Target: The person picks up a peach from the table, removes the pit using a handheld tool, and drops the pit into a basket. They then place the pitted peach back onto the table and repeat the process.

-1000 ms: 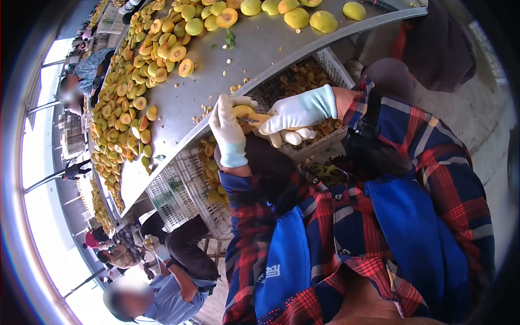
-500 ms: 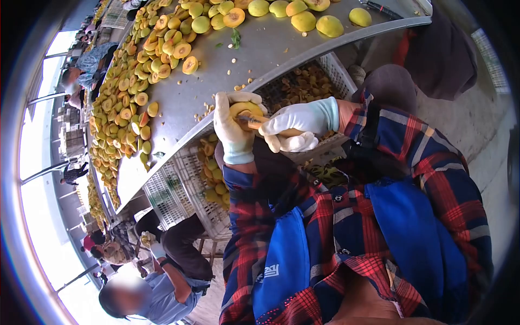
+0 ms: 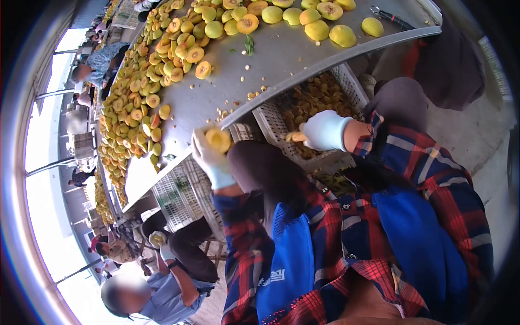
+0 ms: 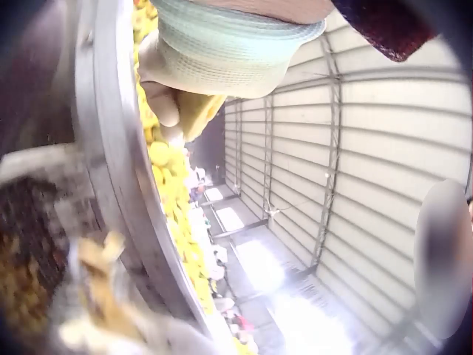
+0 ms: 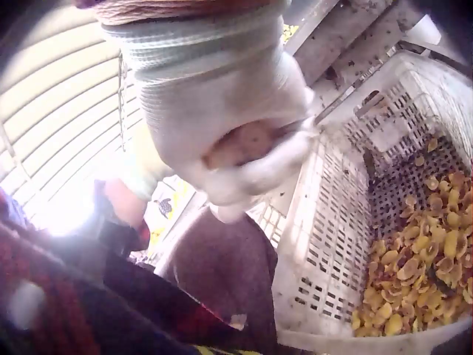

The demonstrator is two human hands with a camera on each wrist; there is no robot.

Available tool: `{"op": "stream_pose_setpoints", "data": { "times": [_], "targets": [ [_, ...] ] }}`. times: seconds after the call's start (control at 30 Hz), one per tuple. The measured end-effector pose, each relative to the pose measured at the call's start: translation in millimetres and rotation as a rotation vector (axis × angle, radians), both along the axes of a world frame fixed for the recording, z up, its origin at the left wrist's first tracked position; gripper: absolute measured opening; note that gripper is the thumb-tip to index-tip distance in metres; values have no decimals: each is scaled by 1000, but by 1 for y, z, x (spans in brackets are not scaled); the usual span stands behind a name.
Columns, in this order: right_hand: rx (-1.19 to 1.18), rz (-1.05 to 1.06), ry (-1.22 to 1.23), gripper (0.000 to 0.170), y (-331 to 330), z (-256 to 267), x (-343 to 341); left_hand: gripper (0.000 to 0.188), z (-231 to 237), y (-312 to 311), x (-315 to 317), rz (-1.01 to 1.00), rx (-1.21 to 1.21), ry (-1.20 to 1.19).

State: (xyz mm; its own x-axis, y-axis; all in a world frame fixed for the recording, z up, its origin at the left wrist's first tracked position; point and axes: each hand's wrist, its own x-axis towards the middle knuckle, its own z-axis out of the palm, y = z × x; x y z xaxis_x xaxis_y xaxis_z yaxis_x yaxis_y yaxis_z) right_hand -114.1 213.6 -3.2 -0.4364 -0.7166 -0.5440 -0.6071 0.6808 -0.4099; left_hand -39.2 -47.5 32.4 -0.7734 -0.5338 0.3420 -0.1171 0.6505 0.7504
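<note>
My gloved left hand (image 3: 208,154) grips a halved yellow peach (image 3: 218,140) at the edge of the metal table (image 3: 227,81). The half's cut face and hollow centre show in the head view; its yellow side (image 4: 198,115) shows in the left wrist view. Apart from it, my gloved right hand (image 3: 326,131) is over the white crate of scraps. Its fingers curl round a wooden-handled tool, whose handle end (image 5: 251,144) shows inside the fist. The tool's working end is blurred.
Many peach halves (image 3: 135,100) lie heaped on the table. A dark-handled tool (image 3: 395,19) lies at its far right. The crate (image 3: 271,124) below holds yellow-brown scraps (image 5: 417,259). More white crates (image 3: 173,197) stand left of my knee. Another person (image 3: 173,290) sits nearby.
My hands have come apart from working together at the peach. The left has carried the peach half left toward the table edge; the right has drawn away rightward with the tool.
</note>
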Motion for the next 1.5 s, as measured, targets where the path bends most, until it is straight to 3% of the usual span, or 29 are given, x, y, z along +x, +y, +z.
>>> {"op": "stream_pose_setpoints", "data": {
  "times": [0.03,0.07,0.13,0.2,0.33,0.47,0.5,0.6,0.63,0.67,0.77,0.8,0.87,0.93,1.03,1.1,1.13,1.2,1.27,1.5],
  "targets": [
    [-12,-11,3,31,3,2,-2,32,7,-18,9,77,184,-126],
    [-78,-49,49,29,8,8,-3,38,-31,-78,21,86,-136,-304],
    [-143,-97,95,27,11,15,-8,45,17,-72,21,82,-314,-685],
    [-172,-185,141,27,10,18,-14,48,33,-74,3,20,-182,-736],
    [-210,-199,143,25,7,27,-19,54,5,-111,-84,-124,-358,-517],
    [-127,-116,58,24,2,14,-22,62,-38,-137,-197,-11,-231,-539],
    [-143,-128,43,25,4,16,-22,64,-43,-134,-214,73,-173,-572],
    [-247,-189,62,24,5,17,-24,75,-54,-123,-240,29,8,-589],
    [-288,-224,71,26,3,17,-25,71,-31,-102,-235,-122,156,-633],
    [-286,-236,63,26,4,18,-25,71,-38,-104,-237,-132,155,-644],
    [-473,-313,112,30,5,24,-25,44,-43,-94,-230,-174,287,-481],
    [-479,-314,111,30,3,25,-24,44,-39,-87,-221,-173,281,-482],
    [-616,-471,64,29,-3,27,-23,42,-32,-75,-200,-292,659,-354],
    [-707,-473,69,33,-6,27,-23,42,-17,-38,-162,-195,862,-188],
    [-902,-529,61,37,-14,25,-23,43,-20,-20,-121,-286,1006,-126],
    [-939,-512,44,38,-19,23,-21,48,-9,4,-98,-531,1392,-74],
    [-976,-502,34,39,-21,22,-20,48,-7,19,-91,-522,1393,-71],
    [-971,-487,-17,41,-22,23,-17,57,-4,51,-81,-251,1220,24],
    [-978,-463,-79,34,-25,21,-12,52,1,71,-72,-260,1171,84],
    [-981,-474,-42,34,-18,24,-1,42,0,90,-58,-247,1007,185]
  ]
}}
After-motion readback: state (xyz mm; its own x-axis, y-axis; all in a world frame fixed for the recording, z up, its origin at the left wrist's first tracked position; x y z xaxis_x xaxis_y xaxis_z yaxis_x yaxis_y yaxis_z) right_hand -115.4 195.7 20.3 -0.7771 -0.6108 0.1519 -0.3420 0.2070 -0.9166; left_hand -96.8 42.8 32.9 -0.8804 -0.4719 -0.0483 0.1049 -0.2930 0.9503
